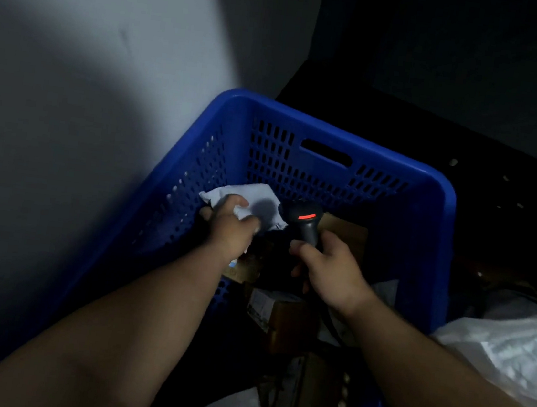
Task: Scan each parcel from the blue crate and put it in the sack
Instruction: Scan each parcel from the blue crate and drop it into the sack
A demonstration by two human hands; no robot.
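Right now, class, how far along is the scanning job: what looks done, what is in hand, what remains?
Done: cannot be judged; the white sack at the right shows no parcels. In hand: the left hand grips a white parcel over the blue crate, and the right hand holds the scanner beside it. Left: boxes remain in the crate.

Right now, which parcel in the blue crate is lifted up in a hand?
The white soft parcel, which the left hand grips beside the scanner. The brown boxes lie lower in the blue crate, untouched.
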